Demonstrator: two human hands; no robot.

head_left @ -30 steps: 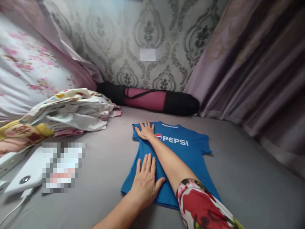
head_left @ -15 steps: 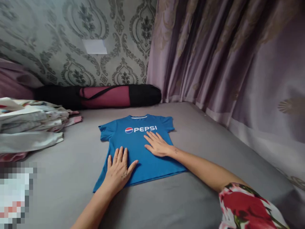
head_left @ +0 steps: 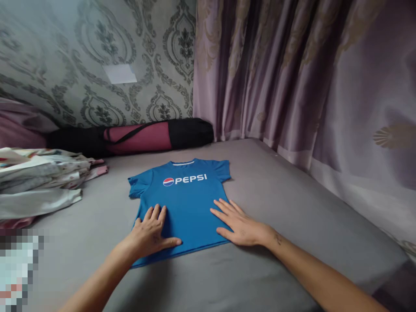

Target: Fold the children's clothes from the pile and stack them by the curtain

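Note:
A blue T-shirt (head_left: 188, 208) with a white PEPSI print lies spread out, front up, its collar pointing away from me. My left hand (head_left: 151, 232) rests on its lower left part, fingers stretched forward and thumb out to the side. At the shirt's lower right edge lies my right hand (head_left: 238, 223), palm down, fingers spread partly over the cloth. Neither hand grips the fabric. My wrists cover the shirt's lower side edges in places.
Under the shirt is a bed with a grey sheet (head_left: 286, 203). Heaped clothes (head_left: 48, 177) lie on the left. A long black and maroon bag (head_left: 139, 138) runs along the patterned wall, and purple curtains (head_left: 276, 78) hang at the right.
My right hand has slid from just below the print down and right to the shirt's lower right edge. My left hand has shifted slightly left and down. The view has turned a little.

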